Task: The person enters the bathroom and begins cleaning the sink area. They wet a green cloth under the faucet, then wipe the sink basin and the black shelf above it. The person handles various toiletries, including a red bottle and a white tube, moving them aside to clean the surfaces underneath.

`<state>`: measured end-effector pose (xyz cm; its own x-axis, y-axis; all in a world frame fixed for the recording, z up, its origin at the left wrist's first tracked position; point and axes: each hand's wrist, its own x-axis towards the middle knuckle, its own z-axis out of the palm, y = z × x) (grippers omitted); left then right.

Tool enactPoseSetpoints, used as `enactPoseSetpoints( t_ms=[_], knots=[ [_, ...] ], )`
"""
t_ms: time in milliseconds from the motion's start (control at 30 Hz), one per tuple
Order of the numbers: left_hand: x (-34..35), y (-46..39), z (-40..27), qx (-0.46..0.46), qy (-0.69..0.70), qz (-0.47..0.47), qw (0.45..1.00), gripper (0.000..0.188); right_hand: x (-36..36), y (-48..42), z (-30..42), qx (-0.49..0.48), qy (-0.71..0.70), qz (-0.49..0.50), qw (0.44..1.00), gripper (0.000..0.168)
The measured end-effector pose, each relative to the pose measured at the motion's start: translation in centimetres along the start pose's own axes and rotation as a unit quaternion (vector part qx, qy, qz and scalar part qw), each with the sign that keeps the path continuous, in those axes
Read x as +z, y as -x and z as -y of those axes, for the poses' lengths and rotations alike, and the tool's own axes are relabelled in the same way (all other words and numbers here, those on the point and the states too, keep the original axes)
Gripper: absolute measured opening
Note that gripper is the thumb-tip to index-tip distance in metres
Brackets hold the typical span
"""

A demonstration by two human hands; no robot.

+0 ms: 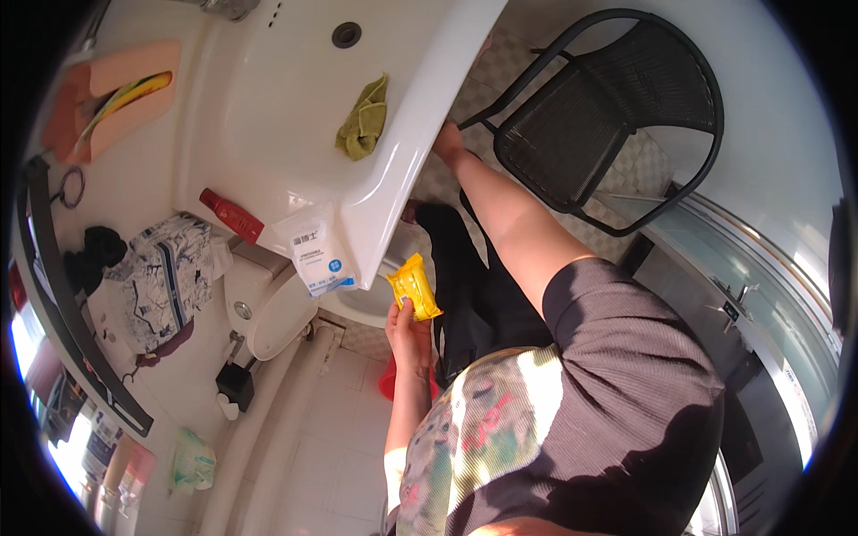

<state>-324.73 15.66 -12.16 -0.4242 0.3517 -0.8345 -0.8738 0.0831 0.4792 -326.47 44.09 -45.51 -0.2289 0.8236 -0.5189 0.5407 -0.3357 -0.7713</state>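
Note:
My left hand (406, 335) holds a small yellow soft plastic packet (415, 289) between thumb and fingers, just off the front corner of a white washbasin (429, 74). My right arm reaches forward to the basin's outer side. There my right hand (448, 139) is partly hidden by the basin edge, close to a leg of the black chair; what it grips, if anything, cannot be made out. A crumpled olive-green cloth (364, 120) lies inside the basin. On the near corner rests a white plastic pack (318, 253) with blue print, beside a red tube (232, 216).
A black woven armchair (570, 127) stands at the right. Below the basin corner are a toilet with its lid raised (284, 323) and a red plastic container (387, 385). A patterned cloth (167, 281) hangs at the left, near a peach-coloured holder (134, 74).

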Motion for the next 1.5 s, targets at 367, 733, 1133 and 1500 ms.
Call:
enactPoseSetpoints(
  t_ms=[367, 733, 1133, 1500],
  knots=[
    [5.5, -8.4, 0.7, -0.047, -0.078, 0.031, 0.995, 0.035, -10.6, 5.8, 2.3, 0.059, 0.191, 0.113, 0.973, 0.035],
    [8.8, -16.7, 2.7, -0.049, -0.078, 0.010, 0.996, 0.047, -14.3, 8.6, 0.7, 0.098, 0.164, 0.064, 0.980, 0.040],
    [2.5, -9.5, 2.4, 0.028, -0.182, -0.058, 0.981, 0.022, -15.8, 13.8, 6.0, 0.237, -0.247, 0.338, 0.877, 0.082],
    [4.5, 2.5, -12.7, 0.347, -0.253, 0.143, 0.892, 0.015, -7.6, 7.5, 8.0, 0.323, -0.437, 0.350, 0.763, 0.036]
  ],
)
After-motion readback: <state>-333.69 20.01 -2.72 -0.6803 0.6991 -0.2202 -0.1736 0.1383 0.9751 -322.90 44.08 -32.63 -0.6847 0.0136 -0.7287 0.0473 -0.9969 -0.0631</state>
